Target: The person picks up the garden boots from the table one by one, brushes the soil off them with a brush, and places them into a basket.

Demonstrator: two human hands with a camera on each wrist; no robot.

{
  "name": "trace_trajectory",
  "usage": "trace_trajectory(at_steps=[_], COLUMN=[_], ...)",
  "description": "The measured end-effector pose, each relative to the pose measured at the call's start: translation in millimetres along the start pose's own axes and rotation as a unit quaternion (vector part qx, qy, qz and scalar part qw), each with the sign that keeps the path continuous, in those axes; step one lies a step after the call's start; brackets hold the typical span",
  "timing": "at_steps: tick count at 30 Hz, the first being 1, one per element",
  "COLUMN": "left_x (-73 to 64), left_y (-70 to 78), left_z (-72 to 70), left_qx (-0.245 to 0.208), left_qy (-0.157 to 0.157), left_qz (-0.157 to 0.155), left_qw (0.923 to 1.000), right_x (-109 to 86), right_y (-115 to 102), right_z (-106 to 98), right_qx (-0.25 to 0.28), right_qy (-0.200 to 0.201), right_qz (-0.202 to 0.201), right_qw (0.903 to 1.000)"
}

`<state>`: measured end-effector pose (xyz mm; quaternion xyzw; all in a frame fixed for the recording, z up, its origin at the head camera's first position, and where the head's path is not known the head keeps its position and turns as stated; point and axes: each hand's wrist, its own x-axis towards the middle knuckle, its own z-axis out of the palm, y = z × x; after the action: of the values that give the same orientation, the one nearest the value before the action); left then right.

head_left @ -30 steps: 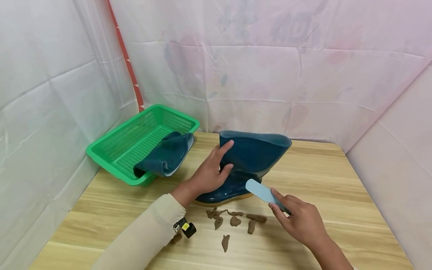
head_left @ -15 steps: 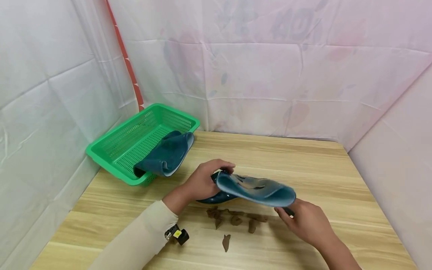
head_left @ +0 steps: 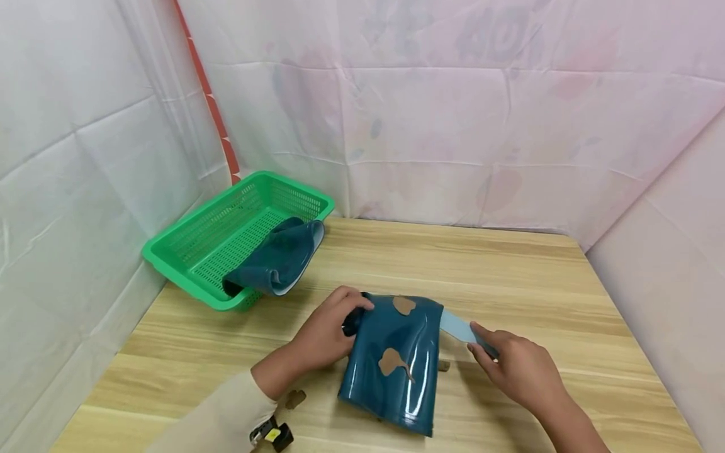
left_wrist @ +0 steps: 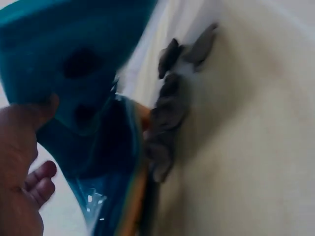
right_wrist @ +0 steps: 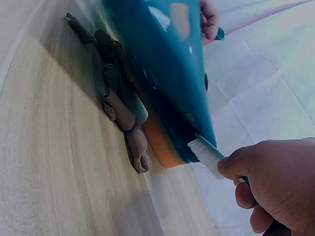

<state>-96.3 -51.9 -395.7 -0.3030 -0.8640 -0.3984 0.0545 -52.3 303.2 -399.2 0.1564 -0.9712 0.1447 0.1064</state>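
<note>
A dark blue rubber boot (head_left: 416, 352) with a tan sole tips towards me over the table. Two brown patches (head_left: 389, 362) of what looks like mud or clay stick to its shaft. My left hand (head_left: 325, 327) grips the boot from the left, its thumb lying along the shaft in the left wrist view. My right hand (head_left: 518, 371) pinches the handle of a light blue brush (head_left: 457, 327), whose head meets the boot's right edge in the head view. White bristles (right_wrist: 206, 156) face the boot near its heel in the right wrist view.
Several brown lumps (right_wrist: 118, 110) lie on the wooden table (head_left: 566, 314) beside the sole. Another blue boot (head_left: 280, 255) leans over the rim of a green plastic basket (head_left: 181, 279) at the back left. White sheets (head_left: 419, 126) enclose the table.
The boot stood upright, then its shaft swung down towards me, bringing its patched side into view. My left hand shifted left and down with it. The brush stays in my right hand.
</note>
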Motion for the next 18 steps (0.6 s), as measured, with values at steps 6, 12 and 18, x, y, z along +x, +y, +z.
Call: trace_trajectory(at_steps=[6,12,18], left_x=[-16.4,-33.8,-44.8], left_y=[8.9,17.4,20.8], left_z=[5.2,7.2,5.6], left_qx=[-0.053,-0.320,-0.413], left_qy=[-0.053,-0.146,-0.170], left_qz=[-0.146,-0.277,-0.318], left_qw=[0.9865,0.8940,0.8362], right_x=[-1.4,-3.0,-4.6], right_y=[-0.9,-0.6,1.8], right_z=[-0.9,-3.8,-5.5], right_qx=[-0.001,-0.003,-0.007], right_qy=[0.001,0.002,0.005], right_qz=[-0.001,-0.004,-0.011], right_qw=[1.0000,1.0000,0.9999])
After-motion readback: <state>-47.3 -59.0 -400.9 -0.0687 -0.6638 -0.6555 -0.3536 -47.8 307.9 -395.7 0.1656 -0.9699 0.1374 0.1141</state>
